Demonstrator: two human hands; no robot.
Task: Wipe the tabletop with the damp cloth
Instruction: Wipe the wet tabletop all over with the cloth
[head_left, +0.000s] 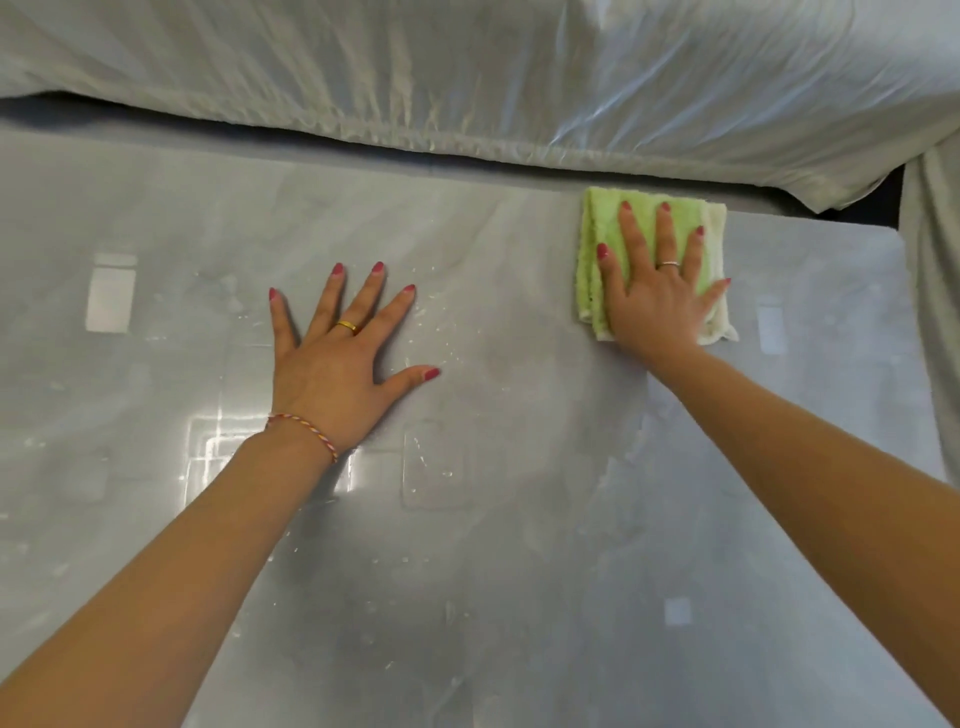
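Note:
A folded green cloth (602, 244) with a pale edge lies flat on the glossy grey tabletop (519, 571), near its far right corner. My right hand (657, 291) presses down on the cloth with fingers spread, covering its lower right part. My left hand (343, 353) rests palm-down on the bare tabletop to the left of the cloth, fingers spread, holding nothing. Small water droplets (441, 322) dot the surface between the two hands.
A large bulk wrapped in clear plastic sheeting (467, 78) runs along the table's far edge, close behind the cloth. The table's right edge (904, 322) drops off beside a pale fabric-covered thing (935, 312). Bright reflections show on the surface.

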